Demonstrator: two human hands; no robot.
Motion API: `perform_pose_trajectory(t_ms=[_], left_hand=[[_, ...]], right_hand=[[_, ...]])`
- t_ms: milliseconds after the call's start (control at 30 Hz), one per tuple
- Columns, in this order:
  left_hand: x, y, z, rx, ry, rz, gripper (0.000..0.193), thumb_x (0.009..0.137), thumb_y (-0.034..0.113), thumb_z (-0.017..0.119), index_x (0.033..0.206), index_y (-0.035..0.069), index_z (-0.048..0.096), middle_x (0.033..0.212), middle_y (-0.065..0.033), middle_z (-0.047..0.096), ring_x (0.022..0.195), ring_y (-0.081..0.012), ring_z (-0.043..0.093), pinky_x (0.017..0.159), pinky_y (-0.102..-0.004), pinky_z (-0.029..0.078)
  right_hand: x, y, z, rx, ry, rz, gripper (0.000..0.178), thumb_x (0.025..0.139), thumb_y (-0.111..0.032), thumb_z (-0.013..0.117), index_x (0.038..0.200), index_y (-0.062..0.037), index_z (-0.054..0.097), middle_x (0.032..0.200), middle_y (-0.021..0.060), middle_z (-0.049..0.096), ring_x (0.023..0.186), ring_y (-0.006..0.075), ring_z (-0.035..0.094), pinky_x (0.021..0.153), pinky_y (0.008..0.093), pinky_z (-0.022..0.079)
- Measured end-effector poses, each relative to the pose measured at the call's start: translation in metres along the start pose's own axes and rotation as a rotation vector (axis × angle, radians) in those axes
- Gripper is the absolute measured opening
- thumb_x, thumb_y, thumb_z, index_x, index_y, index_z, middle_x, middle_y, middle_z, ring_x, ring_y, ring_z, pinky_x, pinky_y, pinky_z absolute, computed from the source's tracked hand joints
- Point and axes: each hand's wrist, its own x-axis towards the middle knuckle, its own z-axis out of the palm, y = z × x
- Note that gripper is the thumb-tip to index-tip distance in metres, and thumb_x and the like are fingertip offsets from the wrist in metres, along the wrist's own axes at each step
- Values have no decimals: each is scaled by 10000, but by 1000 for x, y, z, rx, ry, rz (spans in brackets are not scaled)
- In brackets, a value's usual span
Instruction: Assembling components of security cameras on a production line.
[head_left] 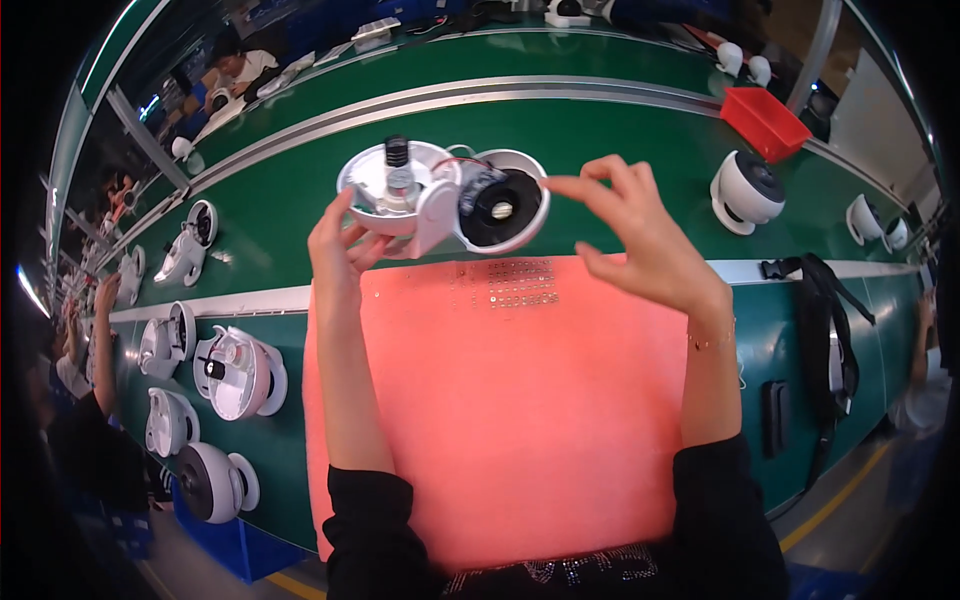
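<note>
My left hand [345,240] is closed around the near left side of an opened white round device, held above the far edge of a pink mat [500,420]. Its left shell [365,180] holds a clear cylinder with a black ribbed top [398,165]. In the right shell [537,205] sits a black round part with a pale centre [502,211]; thin wires run between the halves. My right hand [640,235] has its fingers apart, the index fingertip at the right shell's rim; whether it presses there I cannot tell. Rows of tiny shiny pieces [522,283] lie on the mat.
Several similar white devices, such as one opened unit [240,375], stand at the left. A closed white unit [747,192] and a red bin [765,122] are at the right. A black strap [830,330] and a dark case [776,418] lie nearer. Other people sit along the benches.
</note>
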Motion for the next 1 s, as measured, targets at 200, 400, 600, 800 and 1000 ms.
perform_pose_trajectory(t_ms=[200, 400, 600, 800, 1000], left_hand=[[-13, 12, 5, 111, -31, 23, 563, 786, 444, 528, 1130, -1, 512, 890, -207, 611, 682, -246, 646, 542, -252, 530], [-9, 15, -9, 88, -76, -12, 367, 843, 397, 446, 1038, 98, 533, 839, -128, 630, 610, -169, 639, 522, -282, 539], [-4, 10, -17, 7, -253, -89, 286, 876, 338, 421, 1015, 121, 546, 915, -23, 609, 805, -129, 614, 595, -284, 525], [-7, -5, -26, 290, -804, -166, 314, 844, 242, 570, 1049, 5, 602, 1005, -54, 602, 909, -112, 559, 794, -239, 451], [-44, -17, 15, 814, -1507, -182, 282, 860, 259, 529, 960, 26, 651, 774, -24, 642, 659, -108, 556, 584, -282, 446]], right_hand=[[-8, -28, 3, -147, -211, -37, 380, 582, 6, 646, 940, -115, 605, 1045, 85, 399, 941, 275, 377, 757, 342, 429], [-3, -34, -11, -170, -32, 16, 291, 584, 62, 647, 812, -66, 520, 1061, 65, 419, 975, 293, 385, 794, 366, 397], [1, -34, -22, 105, 101, -242, 322, 519, 80, 680, 763, -46, 511, 918, 53, 547, 964, 301, 476, 726, 340, 447], [-1, -34, -5, 779, -256, -59, 479, 687, -148, 735, 1090, -16, 511, 951, 80, 580, 859, 174, 597, 664, 276, 514], [3, -52, 14, 915, -863, -31, 570, 727, -214, 719, 1166, 18, 439, 981, 119, 580, 824, 173, 595, 655, 275, 492]])
